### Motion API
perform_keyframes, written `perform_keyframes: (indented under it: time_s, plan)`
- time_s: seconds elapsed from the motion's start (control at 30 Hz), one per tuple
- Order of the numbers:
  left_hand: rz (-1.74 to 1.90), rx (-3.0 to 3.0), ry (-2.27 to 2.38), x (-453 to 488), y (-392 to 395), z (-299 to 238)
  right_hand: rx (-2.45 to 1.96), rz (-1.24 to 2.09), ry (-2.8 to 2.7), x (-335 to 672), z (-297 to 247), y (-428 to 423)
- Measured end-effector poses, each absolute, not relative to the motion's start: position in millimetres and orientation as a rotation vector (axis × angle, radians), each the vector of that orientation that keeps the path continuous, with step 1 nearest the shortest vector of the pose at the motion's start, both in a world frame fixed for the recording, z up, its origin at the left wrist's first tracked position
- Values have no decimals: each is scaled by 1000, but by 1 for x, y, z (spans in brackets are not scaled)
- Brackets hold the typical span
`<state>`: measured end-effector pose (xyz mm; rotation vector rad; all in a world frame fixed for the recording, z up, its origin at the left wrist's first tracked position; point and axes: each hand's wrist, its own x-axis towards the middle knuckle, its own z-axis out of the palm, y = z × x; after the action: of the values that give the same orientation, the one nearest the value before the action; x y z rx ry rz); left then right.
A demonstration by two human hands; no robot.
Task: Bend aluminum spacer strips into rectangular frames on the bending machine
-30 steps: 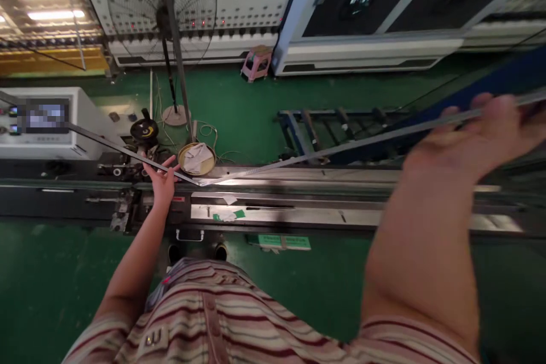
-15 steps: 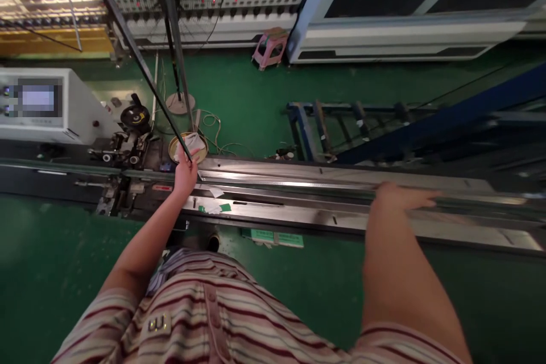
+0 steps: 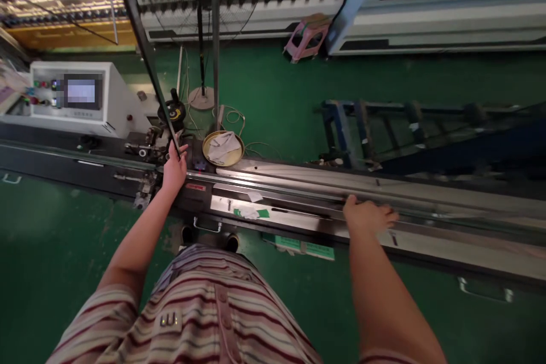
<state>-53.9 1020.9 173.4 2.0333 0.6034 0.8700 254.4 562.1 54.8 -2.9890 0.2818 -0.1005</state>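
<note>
My left hand (image 3: 174, 172) is closed around the lower end of a long, thin dark strip (image 3: 147, 57), which slants up and out of view at the top. It is beside the small mechanism (image 3: 147, 148) on the long machine bed. My right hand (image 3: 369, 216) lies over the metal rails (image 3: 294, 190) of the bed, fingers apart and pointing right; whether it presses on a rail is hard to see. Between the hands are a white paper scrap (image 3: 255, 197) and green tape (image 3: 262, 214) on the bed.
A round tray with a cloth (image 3: 223, 148) stands behind the bed. To the left is a control box with a screen (image 3: 117, 102). Beyond are a stand fan (image 3: 201, 96), a pink stool (image 3: 305, 42) and a blue metal frame (image 3: 341, 125). A second upright bar (image 3: 215, 40) rises behind the tray.
The view has swung left. My left hand, with the dark strip, has moved left from in front of the tray to beside the mechanism. My right hand has come left along the rails.
</note>
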Motion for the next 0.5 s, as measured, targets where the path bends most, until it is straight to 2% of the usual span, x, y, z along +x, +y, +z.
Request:
perform_keyframes:
  time_s: [0.3,0.5]
  plan:
    - [937,2084,727,-130,1131,177,-3073,79,143,191,62,665]
    - [965,2075,819,-180,1208,182,-2942,95,-215,148,59,717]
